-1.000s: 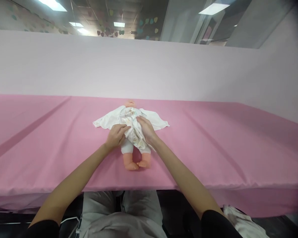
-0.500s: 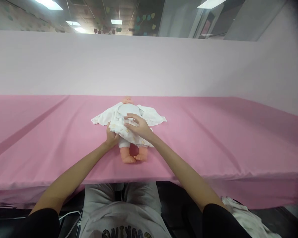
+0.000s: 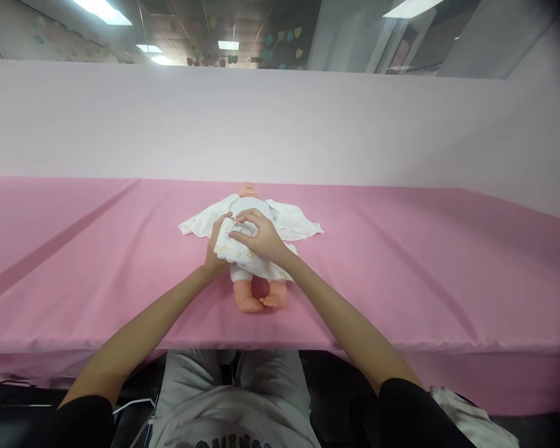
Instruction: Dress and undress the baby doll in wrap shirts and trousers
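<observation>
A baby doll (image 3: 249, 305) lies on its back on the pink cloth, feet toward me. Its white baby garment (image 3: 256, 264), printed with small yellow figures, is bunched over the belly and hips, and both sleeves spread out sideways. At the garment's left side, my left hand (image 3: 216, 246) is closed round the cloth, its fingers partly hidden behind it. My right hand (image 3: 262, 236) lies over the belly, thumb and fingers pinching the upper part of the bunched cloth. The doll's bare lower legs show below the garment.
The pink cloth (image 3: 401, 261) covers a wide table whose front edge is close to my lap. A white panel (image 3: 280, 124) rises behind it. Crumpled pale fabric (image 3: 471, 417) lies low at the right, beside a white cable (image 3: 135, 403) at the lower left.
My left hand has moved up along the garment's side, lifting and folding the cloth. My right hand's fingers have closed on the cloth. The view has shifted slightly.
</observation>
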A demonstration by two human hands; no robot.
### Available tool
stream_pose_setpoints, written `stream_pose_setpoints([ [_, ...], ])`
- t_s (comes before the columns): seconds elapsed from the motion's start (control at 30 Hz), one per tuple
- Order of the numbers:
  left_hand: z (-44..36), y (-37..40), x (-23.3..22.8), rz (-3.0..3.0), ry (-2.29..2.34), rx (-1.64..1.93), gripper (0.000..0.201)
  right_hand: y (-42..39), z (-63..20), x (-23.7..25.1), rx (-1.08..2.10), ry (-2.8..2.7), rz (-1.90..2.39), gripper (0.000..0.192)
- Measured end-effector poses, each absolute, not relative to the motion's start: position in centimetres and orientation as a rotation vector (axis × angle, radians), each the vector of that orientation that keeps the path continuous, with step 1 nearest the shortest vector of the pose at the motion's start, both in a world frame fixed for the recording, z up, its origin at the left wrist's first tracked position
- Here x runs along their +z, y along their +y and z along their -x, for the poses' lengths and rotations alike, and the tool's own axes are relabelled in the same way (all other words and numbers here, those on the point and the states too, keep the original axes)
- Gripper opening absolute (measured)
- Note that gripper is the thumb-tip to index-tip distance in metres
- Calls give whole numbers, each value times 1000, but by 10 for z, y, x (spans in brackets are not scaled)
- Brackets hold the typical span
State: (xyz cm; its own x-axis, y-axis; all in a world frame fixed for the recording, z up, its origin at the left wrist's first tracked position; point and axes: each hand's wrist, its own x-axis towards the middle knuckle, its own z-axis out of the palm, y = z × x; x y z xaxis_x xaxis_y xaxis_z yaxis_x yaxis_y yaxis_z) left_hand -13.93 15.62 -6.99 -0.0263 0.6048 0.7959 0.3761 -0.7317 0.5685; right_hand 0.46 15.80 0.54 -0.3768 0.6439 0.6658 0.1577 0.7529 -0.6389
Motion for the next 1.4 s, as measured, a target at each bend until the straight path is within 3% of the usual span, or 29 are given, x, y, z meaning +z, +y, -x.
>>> stream_pose_setpoints([
  [0.2, 139, 153, -44, -2084, 1134, 1981, 16, 165, -37, 29, 523, -1591, 585, 15],
  [0.53, 131, 128, 125, -2184, 853, 2003, 41, 118, -129, 129, -9, -1562, 546, 23],
  [0.67, 118, 110, 180, -2485, 557, 1962, 32, 88, -143, 165, -218, -1650, 648, 25],
  [0.77, 115, 110, 199, -2604, 595, 1914, 36, 92, -144, 176, -259, -1661, 641, 31],
  [0.9, 124, 138, 178, -2751, 1036, 1732, 45, 144, -140, 154, -156, -1678, 767, 25],
  [1.0, 137, 172, 125, -2697, 1252, 1468, 25, 194, -130, 107, 12, -1750, 961, 24],
  [1.2, 151, 202, 14, -2519, 1362, 1205, 20, 217, -79, 22, 181, -2035, 995, 35],
  [1.3, 145, 189, 0, -2486, 1349, 1208, 24, 199, -48, 18, 286, -2233, 810, 41],
  [1.4, 140, 174, 2, -2457, 1299, 1197, 27, 188, -28, 24, 332, -2298, 797, 31],
])
